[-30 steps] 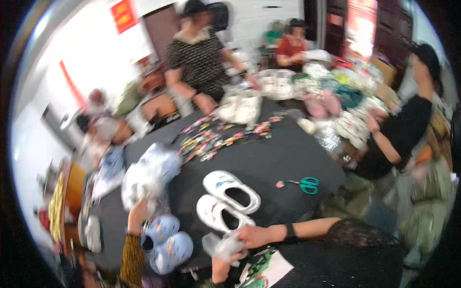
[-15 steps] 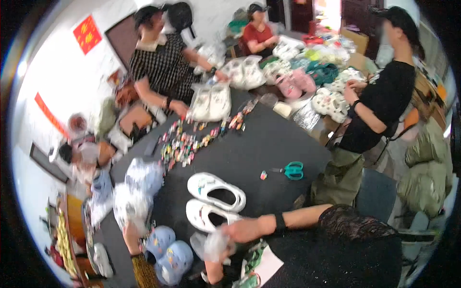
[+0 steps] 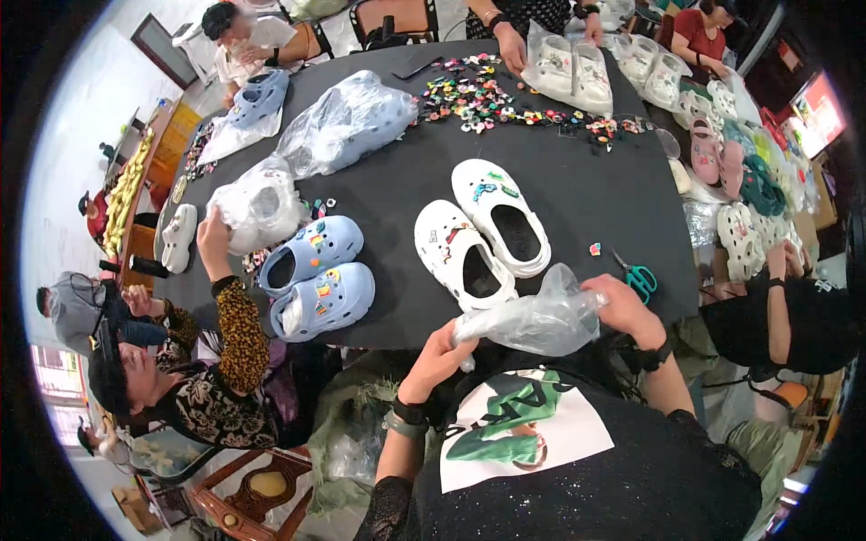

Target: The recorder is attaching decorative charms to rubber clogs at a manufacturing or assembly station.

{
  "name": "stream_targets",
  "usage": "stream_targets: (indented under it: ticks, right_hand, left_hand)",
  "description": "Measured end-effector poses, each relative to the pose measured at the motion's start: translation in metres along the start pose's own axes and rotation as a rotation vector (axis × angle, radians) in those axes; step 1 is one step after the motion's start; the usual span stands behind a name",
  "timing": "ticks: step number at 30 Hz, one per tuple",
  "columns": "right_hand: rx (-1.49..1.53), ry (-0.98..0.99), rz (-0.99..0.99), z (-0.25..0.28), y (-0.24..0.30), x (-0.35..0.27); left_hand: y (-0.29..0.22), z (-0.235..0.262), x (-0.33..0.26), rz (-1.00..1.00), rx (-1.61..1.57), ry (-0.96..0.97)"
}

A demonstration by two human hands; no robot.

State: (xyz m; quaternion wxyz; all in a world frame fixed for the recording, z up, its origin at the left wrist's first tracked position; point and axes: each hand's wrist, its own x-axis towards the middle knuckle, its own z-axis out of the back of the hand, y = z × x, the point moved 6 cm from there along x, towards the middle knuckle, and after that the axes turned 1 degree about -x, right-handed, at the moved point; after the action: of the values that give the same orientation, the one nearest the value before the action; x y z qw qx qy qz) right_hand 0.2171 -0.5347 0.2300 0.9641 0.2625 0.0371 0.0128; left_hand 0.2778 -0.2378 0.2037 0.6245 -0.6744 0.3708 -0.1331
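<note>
A crumpled clear plastic bag (image 3: pixel 534 317) stretches between my two hands at the near edge of the table. My left hand (image 3: pixel 437 362) grips one end of it, and the fingers of my right hand (image 3: pixel 629 311) are closed on the other. Just beyond the bag sits a pair of white clogs with decorative charms, the left clog (image 3: pixel 442 236) and the right clog (image 3: pixel 488 191) side by side. The bag overlaps their heel ends in view. To the right of my right hand lie teal-handled scissors (image 3: pixel 640 281) and one small charm (image 3: pixel 594 249).
Blue clogs (image 3: pixel 336 302) stand at the left, beside a co-worker's hand (image 3: pixel 213 239) on bagged white clogs (image 3: pixel 262 206). Bagged blue clogs (image 3: pixel 356 122) and a heap of colourful charms (image 3: pixel 469 90) lie farther back. Another person's hand (image 3: pixel 511 50) touches bagged white clogs (image 3: pixel 577 72).
My view has swung round toward the near table edge. The plastic bag, bunched between my hands beside the white clogs before, is now spread between them as my hands have moved apart.
</note>
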Motion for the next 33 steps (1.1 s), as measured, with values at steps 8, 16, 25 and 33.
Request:
stream_targets:
  ticks: [8, 16, 25, 33]
  right_hand:
    - [0.142, -0.279, 0.203, 0.067, 0.117, 0.014]
    - [1.062, -0.050, -0.138, 0.006, 0.082, 0.044]
    - [0.619, -0.182, 0.418, 0.015, 0.133, 0.041]
    - [0.740, -0.056, -0.069, -0.010, 0.058, 0.036]
  left_hand:
    - [-0.025, -0.015, 0.007, 0.017, 0.043, 0.014]
    - [-0.072, -0.017, 0.004, -0.336, -0.155, -0.055]
    - [-0.068, -0.093, 0.039, -0.805, 0.600, -0.072]
    - [-0.049, -0.063, 0.025, -0.540, 0.923, -0.002]
